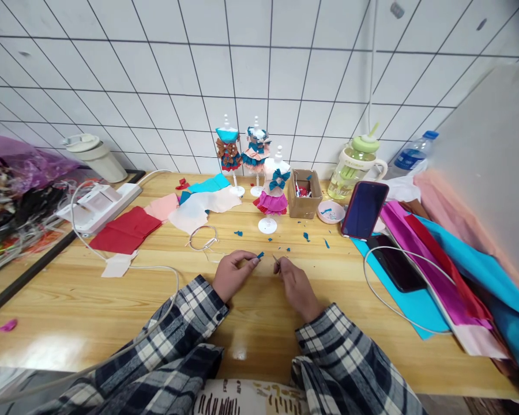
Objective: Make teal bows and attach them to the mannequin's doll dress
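Observation:
Between the thumb and forefinger of my left hand (236,274) is a small folded piece of teal fabric (260,255). My right hand (297,285), just to the right, is closed around a small pointed metal tool (275,259); its tip points toward the fabric, and the rest is hidden by the fingers. Beyond the hands stands a white mini dress form (267,225) with a teal bow (279,178) and a magenta ruffled skirt (271,203). Several teal scraps (306,236) lie on the table around it.
Two more dressed forms (228,155) stand behind, beside a cardboard box (305,204) and a pink dish (331,212). Fabric pieces (127,229) and a wire coil (203,237) lie left. Rightward are a propped phone (364,210), a flat phone (395,262), a cable and fabric sheets (432,253).

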`<state>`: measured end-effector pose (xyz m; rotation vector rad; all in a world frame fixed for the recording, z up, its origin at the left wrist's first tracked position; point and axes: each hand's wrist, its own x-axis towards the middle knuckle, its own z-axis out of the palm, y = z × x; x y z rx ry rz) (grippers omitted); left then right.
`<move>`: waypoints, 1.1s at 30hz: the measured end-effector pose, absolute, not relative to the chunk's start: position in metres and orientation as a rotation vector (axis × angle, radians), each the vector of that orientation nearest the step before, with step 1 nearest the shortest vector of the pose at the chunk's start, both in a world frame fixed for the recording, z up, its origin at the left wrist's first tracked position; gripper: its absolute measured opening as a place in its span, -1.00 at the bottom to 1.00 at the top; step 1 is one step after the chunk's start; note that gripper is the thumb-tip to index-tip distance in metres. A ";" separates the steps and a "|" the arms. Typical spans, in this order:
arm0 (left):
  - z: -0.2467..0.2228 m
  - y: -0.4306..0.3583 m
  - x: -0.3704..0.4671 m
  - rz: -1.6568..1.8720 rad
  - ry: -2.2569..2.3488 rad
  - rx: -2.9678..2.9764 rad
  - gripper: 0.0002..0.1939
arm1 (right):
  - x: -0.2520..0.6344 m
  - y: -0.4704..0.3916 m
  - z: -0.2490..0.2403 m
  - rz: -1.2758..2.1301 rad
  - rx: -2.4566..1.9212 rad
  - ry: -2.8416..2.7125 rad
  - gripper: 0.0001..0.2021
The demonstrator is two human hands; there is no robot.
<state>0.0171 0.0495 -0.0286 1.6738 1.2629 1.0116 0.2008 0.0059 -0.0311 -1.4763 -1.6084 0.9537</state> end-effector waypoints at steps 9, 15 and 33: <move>-0.029 0.050 0.019 0.967 1.215 1.638 -0.80 | 0.186 -0.002 -0.020 0.808 -1.757 -1.930 -0.64; -0.028 0.049 0.019 0.946 1.178 1.723 -0.83 | 0.186 -0.002 -0.020 0.818 -1.760 -1.919 -0.63; -0.031 0.048 0.019 0.832 1.171 1.815 -0.79 | 0.190 0.004 -0.033 0.902 -1.653 -1.839 -0.66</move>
